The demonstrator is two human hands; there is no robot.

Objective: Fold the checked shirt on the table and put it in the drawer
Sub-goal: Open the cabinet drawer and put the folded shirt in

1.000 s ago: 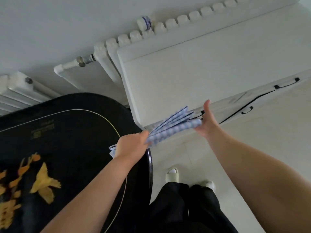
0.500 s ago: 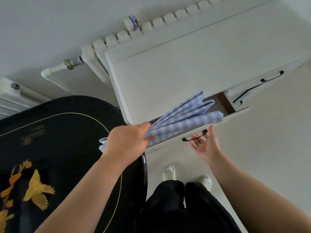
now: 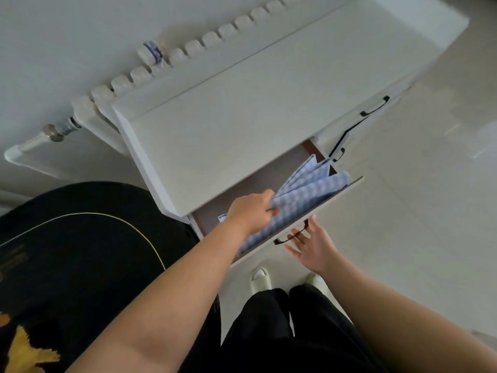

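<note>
The white cabinet [image 3: 242,117] stood against the wall, in front of a white radiator [image 3: 188,47]. Its pale top occupied the upper centre of the view. To the left lay the black tabletop [image 3: 80,251], marked with a thin gold line and a yellow motif at its lower left corner.

The drawer [image 3: 269,181] under the cabinet top was pulled out toward me. Its brown interior was exposed, and its white front panel ran diagonally from lower left to upper right. A second, closed drawer with a black handle [image 3: 373,106] sat to the right of it.

The folded checked shirt [image 3: 304,200], blue and white, was partly inside the open drawer. Its far end fanned into several layers near the drawer's right wall. Its near end hung over the front panel.

My left hand [image 3: 250,211] gripped the shirt at its near end, above the drawer opening. The thumb lay on top, and the fingers [image 3: 273,210] were curled around the cloth.

My right hand [image 3: 312,246] was held below the drawer front with its fingers [image 3: 294,234] straight and spread. The fingertips touched the black drawer handle [image 3: 290,235] without closing on it.
</note>
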